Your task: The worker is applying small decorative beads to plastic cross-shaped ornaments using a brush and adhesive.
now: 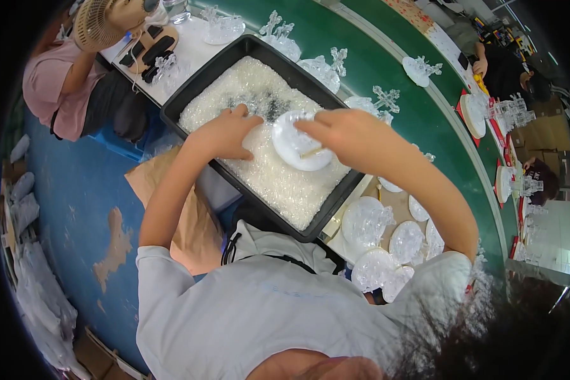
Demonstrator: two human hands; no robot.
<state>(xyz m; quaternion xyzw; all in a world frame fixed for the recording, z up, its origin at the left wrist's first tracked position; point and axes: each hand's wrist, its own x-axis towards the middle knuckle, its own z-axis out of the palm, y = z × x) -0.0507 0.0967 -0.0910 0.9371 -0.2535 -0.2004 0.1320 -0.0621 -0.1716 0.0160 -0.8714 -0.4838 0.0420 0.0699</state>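
A black rectangular tray (193,95) in front of me holds a bed of clear, glittering granules (278,190). My left hand (228,134) rests on the granules near the tray's left side, its fingers spread and nothing seen in them. Over the middle of the tray, a round white disc (286,140) is tilted, with my right hand (351,136) closed on its right part. A short tan stick-like piece (310,152) shows against the disc below my right fingers; what it belongs to is hidden.
Several round pieces with clear ornaments (364,221) lie right of the tray. More stand along the green conveyor belt (430,95) beyond it. A beige fan (98,25) and a seated person in pink (57,88) are at far left. Brown paper (193,234) hangs beside my left arm.
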